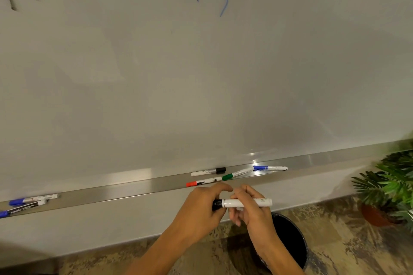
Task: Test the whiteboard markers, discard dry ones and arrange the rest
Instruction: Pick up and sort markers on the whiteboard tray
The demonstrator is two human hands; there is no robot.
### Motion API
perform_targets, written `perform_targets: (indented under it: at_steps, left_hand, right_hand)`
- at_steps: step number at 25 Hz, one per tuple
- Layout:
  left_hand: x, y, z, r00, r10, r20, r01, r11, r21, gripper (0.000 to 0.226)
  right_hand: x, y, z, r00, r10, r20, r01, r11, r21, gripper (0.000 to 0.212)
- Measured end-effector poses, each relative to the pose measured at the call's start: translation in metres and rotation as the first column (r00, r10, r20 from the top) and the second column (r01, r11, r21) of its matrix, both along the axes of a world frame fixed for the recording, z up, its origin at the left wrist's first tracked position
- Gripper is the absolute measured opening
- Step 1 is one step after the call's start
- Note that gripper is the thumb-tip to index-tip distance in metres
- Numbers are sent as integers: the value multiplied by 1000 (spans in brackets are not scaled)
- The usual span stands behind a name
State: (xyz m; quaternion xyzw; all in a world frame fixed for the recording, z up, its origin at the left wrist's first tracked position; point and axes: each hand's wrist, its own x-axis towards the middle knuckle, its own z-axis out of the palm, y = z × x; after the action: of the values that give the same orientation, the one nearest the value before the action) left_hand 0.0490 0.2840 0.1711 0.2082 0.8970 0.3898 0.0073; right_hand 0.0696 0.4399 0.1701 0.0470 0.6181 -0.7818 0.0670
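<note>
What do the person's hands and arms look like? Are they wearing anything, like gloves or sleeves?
Two bare forearms come up from the bottom of the picture. The left hand and the right hand have no gloves. No sleeves show, so any sleeve must end above what the camera sees. I can see no rings, watch or bracelets, and no marks. The fingernails look short and plain.

Markers (209,172) lie on the tray (134,187); bin (288,243) seemingly below it.

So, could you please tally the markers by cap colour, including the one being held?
Black: 2, one on the tray, one held
Blue: 3
Green: 1
Red: 1
Total: 7
</note>
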Motion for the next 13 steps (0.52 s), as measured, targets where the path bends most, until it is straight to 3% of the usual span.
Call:
perform_targets:
  at_steps: [7, 10, 13]
  left_hand:
    - [-2, 25, -31, 998, 45, 46, -41, 995, -89, 22]
    - [0, 44, -44, 996, 47, 76, -32, 981, -191, 23]
    - [2, 67, -54, 996, 50, 75, -31, 970, -240, 24]
  right_hand:
    - [10, 55, -14, 978, 143, 154, -139, 990, -35, 29]
    - [15, 91, -13, 938, 278, 205, -273, 960, -55, 35]
    - [19, 124, -22, 900, 364, 240, -368, 929, -27, 26]
